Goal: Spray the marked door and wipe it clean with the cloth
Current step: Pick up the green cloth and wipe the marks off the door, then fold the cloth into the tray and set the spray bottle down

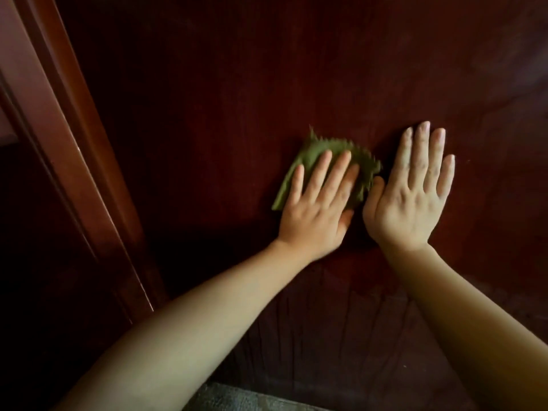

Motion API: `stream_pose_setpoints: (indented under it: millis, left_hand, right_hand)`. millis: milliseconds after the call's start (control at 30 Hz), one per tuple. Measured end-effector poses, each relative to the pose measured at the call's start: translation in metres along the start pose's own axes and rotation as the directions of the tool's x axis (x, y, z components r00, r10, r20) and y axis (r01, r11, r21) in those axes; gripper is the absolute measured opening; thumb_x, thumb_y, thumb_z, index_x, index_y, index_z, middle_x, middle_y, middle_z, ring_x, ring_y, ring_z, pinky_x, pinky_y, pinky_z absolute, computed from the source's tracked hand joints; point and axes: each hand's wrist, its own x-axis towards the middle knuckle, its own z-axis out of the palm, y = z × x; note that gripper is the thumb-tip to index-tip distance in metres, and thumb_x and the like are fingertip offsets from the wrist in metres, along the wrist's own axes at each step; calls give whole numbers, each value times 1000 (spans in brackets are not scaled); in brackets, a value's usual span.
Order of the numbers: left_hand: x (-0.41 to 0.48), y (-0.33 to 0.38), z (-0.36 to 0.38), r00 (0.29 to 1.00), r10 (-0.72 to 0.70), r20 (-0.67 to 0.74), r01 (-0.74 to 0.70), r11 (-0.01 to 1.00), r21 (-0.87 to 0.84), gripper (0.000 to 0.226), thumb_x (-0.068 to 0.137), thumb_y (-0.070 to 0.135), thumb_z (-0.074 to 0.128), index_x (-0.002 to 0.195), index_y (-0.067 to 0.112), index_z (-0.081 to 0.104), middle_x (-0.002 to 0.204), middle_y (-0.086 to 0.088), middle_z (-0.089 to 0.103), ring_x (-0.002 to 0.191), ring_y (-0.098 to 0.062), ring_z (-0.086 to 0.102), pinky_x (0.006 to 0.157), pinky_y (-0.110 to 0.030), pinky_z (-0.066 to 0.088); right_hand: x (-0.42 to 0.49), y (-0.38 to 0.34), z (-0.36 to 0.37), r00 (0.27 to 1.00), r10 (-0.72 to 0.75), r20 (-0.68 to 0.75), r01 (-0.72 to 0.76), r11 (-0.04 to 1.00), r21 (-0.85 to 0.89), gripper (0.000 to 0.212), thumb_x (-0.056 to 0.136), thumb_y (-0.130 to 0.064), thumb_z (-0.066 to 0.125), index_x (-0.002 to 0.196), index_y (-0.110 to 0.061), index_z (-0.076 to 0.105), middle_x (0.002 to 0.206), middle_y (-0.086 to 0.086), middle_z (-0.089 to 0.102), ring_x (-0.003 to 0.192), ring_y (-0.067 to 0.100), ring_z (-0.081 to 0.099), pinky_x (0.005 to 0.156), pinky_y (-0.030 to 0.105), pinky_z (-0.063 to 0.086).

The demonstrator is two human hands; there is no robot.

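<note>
A dark red-brown wooden door (pixel 296 69) fills most of the view. A green cloth (pixel 311 149) with a jagged edge lies flat against it near the middle. My left hand (pixel 317 203) presses on the cloth with its fingers spread, covering the cloth's lower part. My right hand (pixel 412 191) rests flat on the bare door just right of the cloth, fingers together and pointing up, its thumb touching the cloth's edge. Thin run marks streak the door (pixel 341 321) below my hands. No spray bottle is in view.
The door frame (pixel 74 143) runs diagonally down the left side, with a dark gap beyond it. A strip of grey floor (pixel 237 398) shows under the door at the bottom.
</note>
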Motion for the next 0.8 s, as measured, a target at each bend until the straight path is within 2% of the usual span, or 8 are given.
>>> stream_pose_setpoints:
  millis: [100, 267, 433, 567, 633, 700, 767, 800]
  left_hand:
    - [-47, 10, 25, 996, 82, 20, -83, 996, 43, 78, 89, 46, 51, 154, 16, 22, 163, -2, 12, 150, -27, 11, 122, -51, 3]
    - [-68, 5, 29, 992, 123, 24, -125, 989, 82, 68, 96, 42, 45, 155, 18, 21, 160, -2, 24, 149, -25, 17, 122, -48, 4]
    - [-63, -13, 14, 992, 119, -34, -122, 986, -114, 45, 99, 14, 45, 143, 22, 49, 153, 2, 44, 144, -20, 35, 119, -42, 24]
    - [-49, -36, -6, 993, -61, -100, 24, 940, -339, 42, 91, -6, 50, 127, 10, 64, 139, -7, 59, 136, -25, 47, 113, -43, 36]
    - [-38, -43, -25, 982, -184, -36, 146, 871, -470, 42, 89, -10, 48, 125, 5, 64, 134, -8, 62, 134, -22, 49, 112, -34, 41]
    - [-22, -51, -53, 958, -281, 58, 258, 757, -601, 40, 92, -4, 42, 125, 5, 63, 129, -7, 64, 127, -14, 54, 106, -19, 42]
    - [1, -65, -83, 896, -394, 204, 411, 565, -715, 37, 95, 0, 39, 123, 6, 63, 121, -3, 65, 115, -8, 58, 101, -17, 45]
    - [16, -74, -99, 835, -449, 319, 511, 415, -753, 36, 96, 1, 38, 122, 9, 63, 118, -1, 65, 112, -8, 60, 101, -21, 47]
  right_hand:
    - [-1, 2, -1, 1000, -20, 7, 20, 1000, 9, 64, 101, -31, 39, 156, -7, 20, 163, 14, 19, 152, 31, 14, 123, 43, 7]
    - [-2, 0, -2, 999, -36, 18, 36, 999, 11, 62, 102, -31, 36, 157, -7, 20, 163, 13, 19, 152, 29, 11, 123, 43, 7]
    - [-3, -1, -5, 999, -18, 50, 17, 1000, 10, 63, 101, -29, 38, 157, -6, 19, 163, 15, 20, 151, 34, 15, 123, 44, 7]
    - [0, -13, -17, 990, 19, 143, -27, 998, 54, 67, 98, -24, 42, 156, -2, 17, 163, 20, 16, 151, 40, 12, 124, 50, 8]
    - [4, -23, -25, 981, 36, 190, -56, 993, 100, 70, 95, -22, 47, 155, 0, 20, 162, 21, 16, 150, 44, 11, 124, 50, 9]
    - [11, -39, -34, 973, -13, 231, -33, 981, 193, 70, 91, -20, 52, 153, 1, 27, 161, 23, 20, 149, 45, 13, 123, 50, 12]
    - [23, -61, -43, 962, -98, 255, 0, 933, 359, 66, 87, -14, 55, 147, 4, 37, 158, 24, 28, 148, 44, 19, 123, 48, 17]
    - [32, -74, -48, 953, -118, 277, -19, 894, 447, 63, 86, -12, 56, 145, 4, 41, 155, 24, 32, 147, 42, 23, 122, 46, 19]
